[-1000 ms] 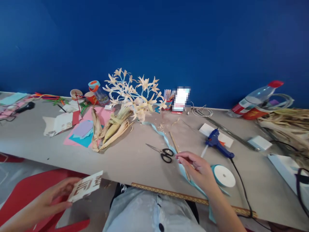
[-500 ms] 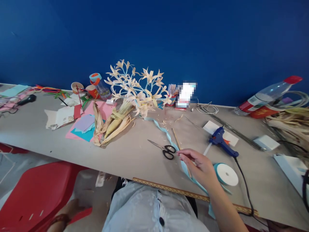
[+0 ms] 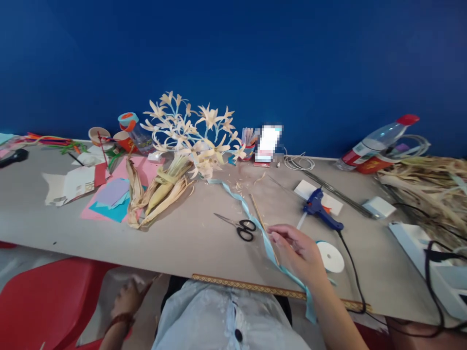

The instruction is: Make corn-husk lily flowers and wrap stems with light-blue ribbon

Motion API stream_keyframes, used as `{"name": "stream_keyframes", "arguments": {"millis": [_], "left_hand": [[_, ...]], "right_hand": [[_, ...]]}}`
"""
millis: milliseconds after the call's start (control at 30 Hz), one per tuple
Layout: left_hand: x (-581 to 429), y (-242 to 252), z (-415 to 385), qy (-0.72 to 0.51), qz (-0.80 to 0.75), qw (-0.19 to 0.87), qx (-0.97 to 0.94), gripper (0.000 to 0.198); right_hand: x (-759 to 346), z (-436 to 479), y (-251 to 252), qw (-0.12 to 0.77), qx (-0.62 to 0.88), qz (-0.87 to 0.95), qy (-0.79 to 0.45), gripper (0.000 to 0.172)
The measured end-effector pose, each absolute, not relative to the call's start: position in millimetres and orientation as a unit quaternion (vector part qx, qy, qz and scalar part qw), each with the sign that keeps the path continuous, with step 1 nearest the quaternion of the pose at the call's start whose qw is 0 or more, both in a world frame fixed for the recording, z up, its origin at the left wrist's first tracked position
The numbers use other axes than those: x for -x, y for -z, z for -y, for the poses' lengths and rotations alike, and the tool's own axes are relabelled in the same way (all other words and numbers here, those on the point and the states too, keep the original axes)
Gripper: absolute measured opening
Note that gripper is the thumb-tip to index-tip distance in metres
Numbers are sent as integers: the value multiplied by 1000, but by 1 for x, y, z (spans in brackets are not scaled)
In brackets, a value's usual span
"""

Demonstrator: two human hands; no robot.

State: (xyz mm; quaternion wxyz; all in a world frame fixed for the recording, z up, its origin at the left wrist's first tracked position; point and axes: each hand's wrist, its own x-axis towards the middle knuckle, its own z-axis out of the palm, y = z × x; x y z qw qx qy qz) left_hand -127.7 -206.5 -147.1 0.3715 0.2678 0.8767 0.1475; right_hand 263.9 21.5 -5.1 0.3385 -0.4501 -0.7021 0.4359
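On the table (image 3: 204, 248), the black-handled scissors (image 3: 240, 225) lie with their blades pointing left. Just right of them, a thin stick (image 3: 258, 209) and a pale blue ribbon (image 3: 267, 243) run side by side toward the front edge. Beyond the scissors stands a cluster of pale flowers (image 3: 209, 146); to their left lie dry husks (image 3: 156, 197) and coloured paper (image 3: 114, 191). Well right of the scissors is a blue glue gun (image 3: 318, 210), its black cord (image 3: 353, 267) trailing to the edge, with a white-faced spool (image 3: 331, 256) nearer the person.

The right hand (image 3: 297, 250) is just right of the scissors, over the stick and ribbon, fingers curled and tips close together; whether it pinches anything cannot be told. The left hand (image 3: 127, 296) reaches down below table level, left of the scissors, beside a red chair (image 3: 47, 301); its grip is unclear.
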Motion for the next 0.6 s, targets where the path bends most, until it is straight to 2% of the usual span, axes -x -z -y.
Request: {"name": "stream_keyframes", "arguments": {"millis": [67, 167, 267, 400, 467, 533, 600], "left_hand": [[135, 130, 211, -139, -858, 387, -309, 35], [122, 93, 196, -135, -771, 473, -405, 34], [83, 44, 154, -157, -574, 579, -557, 31], [7, -4, 79, -354, -543, 481, -590, 32], [-29, -11, 50, -350, -497, 467, -642, 34], [-55, -9, 33, -322, -458, 456, -692, 23], [-69, -5, 27, -330, -445, 449, -701, 23]], "right_hand": [[-262, -19, 7, 386, 440, 638, -500, 28], [-252, -14, 9, 444, 355, 544, -617, 45], [-238, -7, 9, 455, 259, 480, -704, 58], [-222, 7, 6, 460, 164, 468, -737, 65], [-219, 13, 6, 458, 163, 508, -711, 68], [-221, 17, 6, 456, 192, 567, -659, 72], [-227, 20, 7, 451, 225, 607, -614, 77]]}}
